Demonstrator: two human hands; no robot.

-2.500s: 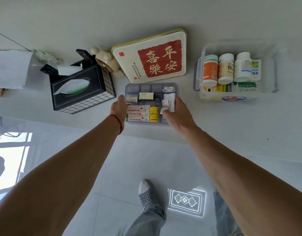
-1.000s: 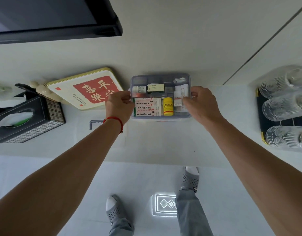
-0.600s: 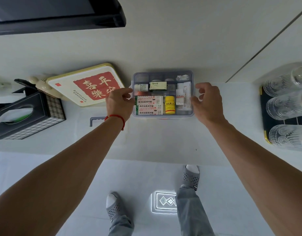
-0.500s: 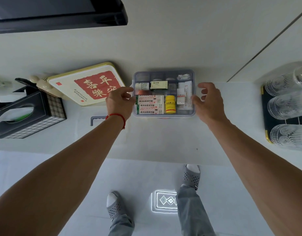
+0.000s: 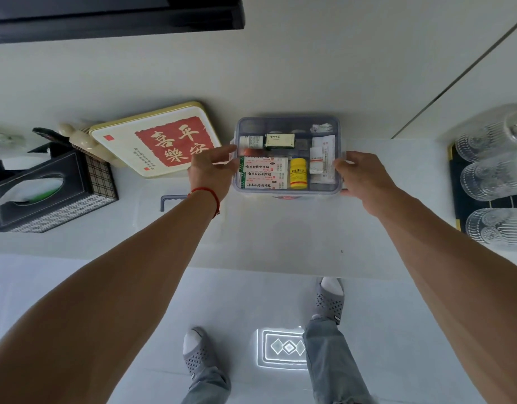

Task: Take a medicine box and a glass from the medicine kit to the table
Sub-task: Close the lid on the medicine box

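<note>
The medicine kit's grey see-through tray (image 5: 286, 190) stands at the back of the white table (image 5: 280, 237). It holds two white, red and green medicine boxes (image 5: 263, 176), a yellow bottle (image 5: 298, 177), a dark green box (image 5: 279, 141) and white packets (image 5: 323, 161). My left hand (image 5: 210, 173) is at the tray's left rim with fingers spread and holds nothing. My right hand (image 5: 362, 179) is at the right rim, fingers loose and apart. Several clear ribbed glasses (image 5: 490, 176) lie on a black tray (image 5: 458, 182) at the far right.
A red-and-cream tin (image 5: 158, 141) leans behind my left hand, next to a checked tissue box (image 5: 47, 193). A grey-blue handle (image 5: 170, 201) lies on the table by my left wrist. A dark screen (image 5: 114, 16) hangs above. The table's front edge runs just before my feet.
I carried the tray to the right and set it down at the back of the table. Both hands then let go of its sides and now stay beside it.
</note>
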